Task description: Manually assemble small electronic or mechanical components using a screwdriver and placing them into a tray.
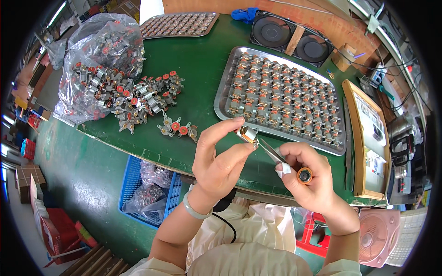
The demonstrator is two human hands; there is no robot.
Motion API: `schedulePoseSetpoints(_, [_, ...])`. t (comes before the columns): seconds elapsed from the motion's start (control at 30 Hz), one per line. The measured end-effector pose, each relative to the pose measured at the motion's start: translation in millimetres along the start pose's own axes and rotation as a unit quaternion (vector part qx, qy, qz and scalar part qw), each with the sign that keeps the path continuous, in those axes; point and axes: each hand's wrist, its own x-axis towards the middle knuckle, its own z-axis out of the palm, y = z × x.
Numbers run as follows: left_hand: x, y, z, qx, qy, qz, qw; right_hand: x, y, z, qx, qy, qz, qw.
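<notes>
My left hand (218,158) pinches a small metal cylindrical part (247,134) between thumb and forefinger; it looks like a tiny motor or electrical component with copper-coloured and red bits. My right hand (307,172) is closed on metal tweezers (271,151), whose tips reach the part's near end. A tool handle with an orange rim and dark end (304,175) also sticks out of the right fist; its other end is hidden. White tape wraps a right fingertip. Beyond both hands lies a metal tray (223,99) with rows of similar parts.
On the green table (193,69), loose parts (147,96) spill from a clear plastic bag (103,41). Another filled tray (179,24), black fans (271,31) and a wooden frame (363,138) stand around. Below are a blue crate (130,181) with bags and a pink fan (378,237).
</notes>
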Motion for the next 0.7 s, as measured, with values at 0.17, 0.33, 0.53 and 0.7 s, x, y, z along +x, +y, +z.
schedulePoseSetpoints(0.17, [-2, -2, 2, 0.006, -0.002, 0.005, 1.000, 0, 0, 5, -0.009, 0.002, 0.016, 1.000])
schedulePoseSetpoints(0.33, [-4, -5, 7, -0.028, 0.056, -0.013, 0.998, 1, 3, 5, 0.101, -0.021, 0.053, 0.993])
schedulePoseSetpoints(0.53, [-4, -4, 5, -0.032, 0.058, -0.018, 0.998, 7, -14, -4, 0.263, -0.065, 0.246, 0.931])
schedulePoseSetpoints(0.7, [-4, -5, 5, -0.058, 0.057, -0.028, 0.996, 5, -12, -3, 0.270, -0.062, 0.232, 0.932])
